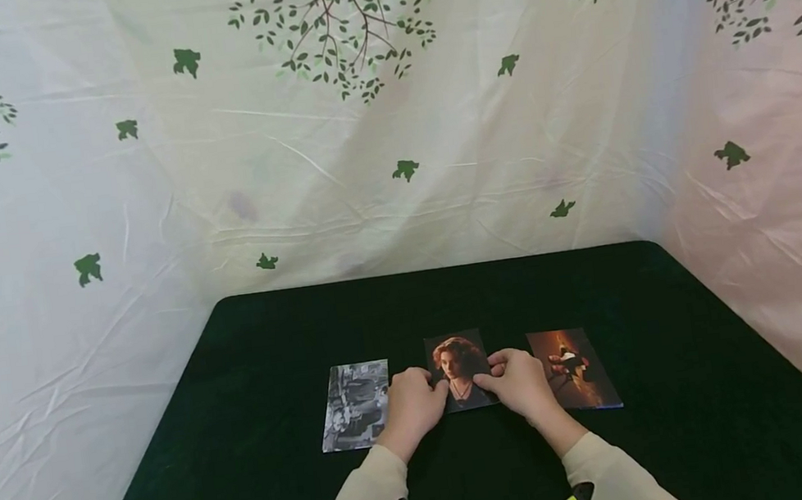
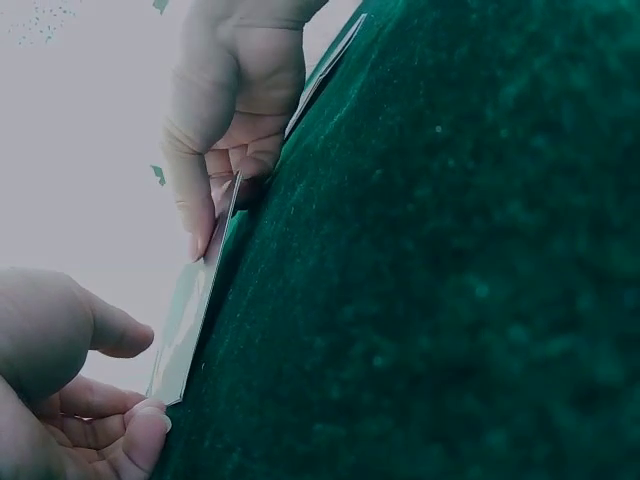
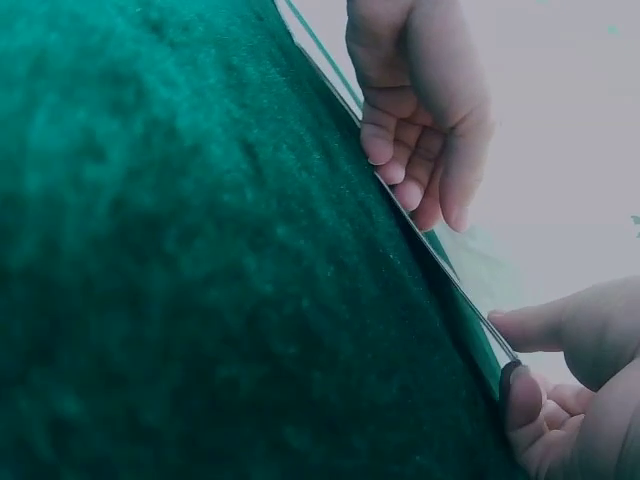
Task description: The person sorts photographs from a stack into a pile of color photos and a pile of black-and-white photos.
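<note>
Between the two hands is a photo card (image 1: pixel 460 359) with a portrait of a red-haired person, on the dark green table. My left hand (image 1: pixel 416 402) holds its left edge, the thumb lying over the front and the fingers at the side. From the opposite side my right hand (image 1: pixel 520 383) pinches the right edge; the right wrist view shows the thumb (image 3: pixel 530 326) on the face and a fingertip (image 3: pixel 523 395) under the edge. Seen edge-on in the left wrist view, the card (image 2: pixel 190 330) is thin and glossy.
A black-and-white photo card (image 1: pixel 355 404) lies to the left, close by the left hand. On the right lies an orange-brown picture card (image 1: pixel 581 370) with a blue lower edge. Behind the green cloth-covered table (image 1: pixel 444 299) hangs a pale curtain (image 1: pixel 329 143) with leaf prints.
</note>
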`<state>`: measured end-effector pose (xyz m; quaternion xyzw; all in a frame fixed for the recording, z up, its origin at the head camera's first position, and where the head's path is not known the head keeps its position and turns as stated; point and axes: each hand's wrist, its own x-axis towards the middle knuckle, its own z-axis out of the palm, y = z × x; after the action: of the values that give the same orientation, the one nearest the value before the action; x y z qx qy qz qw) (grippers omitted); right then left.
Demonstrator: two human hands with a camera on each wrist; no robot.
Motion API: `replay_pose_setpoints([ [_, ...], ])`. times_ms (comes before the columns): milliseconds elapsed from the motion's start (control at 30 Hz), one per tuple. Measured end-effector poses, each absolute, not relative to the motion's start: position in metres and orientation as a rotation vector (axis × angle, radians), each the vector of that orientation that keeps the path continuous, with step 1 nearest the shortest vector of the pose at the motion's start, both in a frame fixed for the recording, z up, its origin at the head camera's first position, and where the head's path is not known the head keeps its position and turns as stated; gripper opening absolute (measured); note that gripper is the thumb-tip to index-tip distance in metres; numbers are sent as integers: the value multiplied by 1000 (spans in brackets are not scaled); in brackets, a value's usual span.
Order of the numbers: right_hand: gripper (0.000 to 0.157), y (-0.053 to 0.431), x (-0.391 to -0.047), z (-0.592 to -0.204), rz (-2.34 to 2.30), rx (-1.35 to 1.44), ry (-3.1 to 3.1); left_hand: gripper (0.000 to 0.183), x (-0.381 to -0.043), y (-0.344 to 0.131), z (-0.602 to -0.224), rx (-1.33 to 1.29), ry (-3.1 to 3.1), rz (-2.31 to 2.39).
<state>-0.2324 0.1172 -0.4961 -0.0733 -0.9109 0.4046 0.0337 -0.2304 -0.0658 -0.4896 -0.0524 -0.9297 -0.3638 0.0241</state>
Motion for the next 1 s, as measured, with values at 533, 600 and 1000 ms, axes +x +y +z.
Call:
replay_pose_setpoints([
  [533, 27, 118, -231, -490, 1604, -352, -2719, 25, -231, -67, -487, -181, -2886, -1186],
  [600, 25, 119, -231, -491, 1577, -338, -2730, 25, -230, -67, -488, -186, -2882, -1171],
  [1000, 20, 124, -230, -498, 1338, -228, -2738, 24, -227, -65, -488, -158, -2891, -1215],
])
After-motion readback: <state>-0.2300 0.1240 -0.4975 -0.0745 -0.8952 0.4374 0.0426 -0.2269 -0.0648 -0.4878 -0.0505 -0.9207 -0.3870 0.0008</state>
